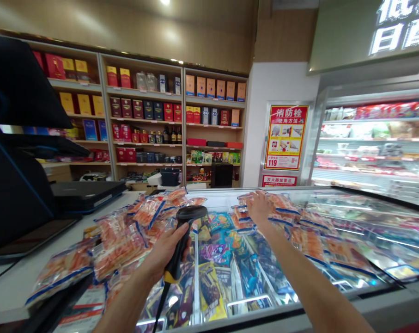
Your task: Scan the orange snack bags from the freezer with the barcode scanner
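Note:
My left hand (173, 245) is wrapped around the handle of a black and yellow barcode scanner (177, 252), whose head points forward above the freezer. From its base a cord hangs down. My right hand (258, 208) reaches out over the right-hand pile, fingers spread on or just above a food packet (244, 217); contact is hard to make out. These clear packets with blue edges hold pinkish-orange pieces. Another heap of the same packets (122, 249) lies at the left, partly on the counter and partly on the freezer's glass.
Below the hands, a chest freezer (197, 296) shows colourful frozen packs under its glass. A dark checkout terminal (18, 152) stands on a white counter (8, 296) at left. Shelves of boxed bottles (145, 111) line the back wall. A lit display fridge (372, 148) is at right.

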### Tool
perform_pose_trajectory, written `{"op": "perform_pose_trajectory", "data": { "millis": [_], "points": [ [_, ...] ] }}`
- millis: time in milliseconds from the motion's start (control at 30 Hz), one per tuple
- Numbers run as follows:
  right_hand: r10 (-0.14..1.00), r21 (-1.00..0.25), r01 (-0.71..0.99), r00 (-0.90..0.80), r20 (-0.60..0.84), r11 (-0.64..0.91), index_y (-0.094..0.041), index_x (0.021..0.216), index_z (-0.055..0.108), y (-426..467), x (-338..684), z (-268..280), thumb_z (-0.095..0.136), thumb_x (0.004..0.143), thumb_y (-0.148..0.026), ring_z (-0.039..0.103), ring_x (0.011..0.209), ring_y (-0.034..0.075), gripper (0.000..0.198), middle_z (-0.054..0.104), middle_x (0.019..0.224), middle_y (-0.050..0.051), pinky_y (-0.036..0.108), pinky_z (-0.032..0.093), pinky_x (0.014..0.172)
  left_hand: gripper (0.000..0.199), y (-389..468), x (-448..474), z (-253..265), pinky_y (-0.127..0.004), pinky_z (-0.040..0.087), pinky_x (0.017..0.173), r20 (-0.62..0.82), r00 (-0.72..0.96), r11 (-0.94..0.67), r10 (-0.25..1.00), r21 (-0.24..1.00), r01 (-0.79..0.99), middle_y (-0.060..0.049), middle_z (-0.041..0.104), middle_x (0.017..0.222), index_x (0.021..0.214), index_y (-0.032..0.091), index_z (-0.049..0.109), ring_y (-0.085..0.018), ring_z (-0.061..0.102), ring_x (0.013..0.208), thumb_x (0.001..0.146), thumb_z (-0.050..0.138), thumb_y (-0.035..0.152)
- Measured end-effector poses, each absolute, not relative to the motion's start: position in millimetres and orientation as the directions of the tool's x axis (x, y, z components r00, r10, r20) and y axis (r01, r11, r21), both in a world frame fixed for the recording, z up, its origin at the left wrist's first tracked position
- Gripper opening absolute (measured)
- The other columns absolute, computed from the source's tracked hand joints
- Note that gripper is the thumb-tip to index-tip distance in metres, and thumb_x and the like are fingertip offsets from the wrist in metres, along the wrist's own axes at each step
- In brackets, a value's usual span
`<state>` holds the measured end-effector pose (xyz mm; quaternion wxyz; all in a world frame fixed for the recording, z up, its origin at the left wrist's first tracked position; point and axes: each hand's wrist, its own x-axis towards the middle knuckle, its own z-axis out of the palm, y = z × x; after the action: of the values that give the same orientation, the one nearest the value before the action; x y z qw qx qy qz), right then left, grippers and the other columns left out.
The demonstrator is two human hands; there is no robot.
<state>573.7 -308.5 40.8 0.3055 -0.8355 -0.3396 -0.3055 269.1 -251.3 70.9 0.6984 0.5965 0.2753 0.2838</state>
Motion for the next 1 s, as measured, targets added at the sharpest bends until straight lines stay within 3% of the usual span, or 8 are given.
{"op": "perform_pose_trajectory", "data": {
  "millis": [67,133,400,567,700,767,900,1000],
  "points": [
    [0.550,-0.146,0.839,0.464,0.695,-0.524,-0.022,0.102,0.051,-305,566,32,0.039,0.075,-0.039,0.035,0.108,0.026,0.035,0.044,0.116,0.008,0.043,0.024,0.087,0.032,-250,266,71,-0.018,0.036,0.036,-0.055,0.687,0.136,0.725,0.989,-0.064,0.001,0.052,0.050,0.061,0.014,0.048,-0.006,0.045,0.038,0.065,0.052,0.046],
    [0.643,-0.058,0.860,0.422,0.639,-0.507,-0.023,0.104,0.051,-301,563,22,0.041,0.073,-0.042,0.033,0.108,0.026,0.037,0.043,0.117,0.009,0.046,0.021,0.088,0.032,-248,264,71,-0.017,0.037,0.036,-0.059,0.686,0.149,0.725,0.986,-0.072,0.001,0.052,0.051,0.060,0.015,0.047,-0.007,0.046,0.038,0.065,0.052,0.046],
    [0.578,-0.024,0.759,0.516,0.633,-0.651,-0.020,0.110,0.048,-291,591,15,0.038,0.077,-0.036,0.022,0.116,0.030,0.038,0.036,0.125,0.013,0.052,0.009,0.090,0.031,-237,254,65,-0.017,0.036,0.036,-0.052,0.666,0.141,0.745,0.987,-0.081,0.002,0.051,0.049,0.062,0.015,0.049,-0.006,0.044,0.037,0.065,0.052,0.045],
    [0.588,-0.163,0.835,0.495,0.640,-0.525,-0.018,0.104,0.052,-268,549,13,0.037,0.078,-0.033,0.037,0.108,0.025,0.034,0.046,0.115,0.012,0.040,0.024,0.088,0.031,-234,246,64,-0.016,0.035,0.034,-0.048,0.666,0.143,0.744,0.986,-0.089,0.003,0.051,0.047,0.063,0.015,0.050,-0.006,0.045,0.036,0.066,0.050,0.046],
    [0.726,-0.431,0.769,0.616,0.305,-0.471,-0.016,0.083,0.062,-231,498,-2,0.028,0.079,-0.042,0.054,0.086,0.020,0.043,0.062,0.086,0.011,0.029,0.038,0.073,0.030,-233,237,63,-0.017,0.036,0.034,-0.058,0.635,0.135,0.770,0.988,-0.073,0.003,0.050,0.047,0.061,0.016,0.048,-0.006,0.044,0.036,0.066,0.051,0.045],
    [0.746,-0.493,0.720,0.638,0.191,-0.489,-0.014,0.076,0.063,-213,476,-8,0.025,0.078,-0.047,0.057,0.082,0.022,0.050,0.063,0.083,0.013,0.028,0.040,0.067,0.032,-233,230,63,-0.018,0.036,0.033,-0.095,0.634,0.154,0.767,0.987,-0.039,0.003,0.048,0.045,0.061,0.016,0.047,-0.007,0.042,0.035,0.065,0.050,0.047],
    [0.653,-0.556,0.602,0.745,0.132,-0.574,-0.011,0.086,0.061,-187,447,-12,0.035,0.071,-0.053,0.053,0.091,0.028,0.052,0.059,0.096,0.018,0.035,0.040,0.067,0.031,-235,219,66,-0.018,0.036,0.033,-0.100,0.619,0.155,0.779,0.987,-0.035,0.003,0.048,0.046,0.061,0.016,0.046,-0.007,0.043,0.035,0.065,0.051,0.047],
    [0.630,-0.589,0.573,0.765,0.135,-0.569,-0.013,0.082,0.061,-180,438,-11,0.046,0.068,-0.043,0.054,0.089,0.027,0.037,0.060,0.093,0.015,0.035,0.039,0.067,0.030,-238,215,69,-0.018,0.036,0.033,-0.076,0.598,0.136,0.798,0.989,-0.056,0.003,0.050,0.048,0.061,0.016,0.046,-0.007,0.044,0.036,0.064,0.053,0.045]
  ]
}}
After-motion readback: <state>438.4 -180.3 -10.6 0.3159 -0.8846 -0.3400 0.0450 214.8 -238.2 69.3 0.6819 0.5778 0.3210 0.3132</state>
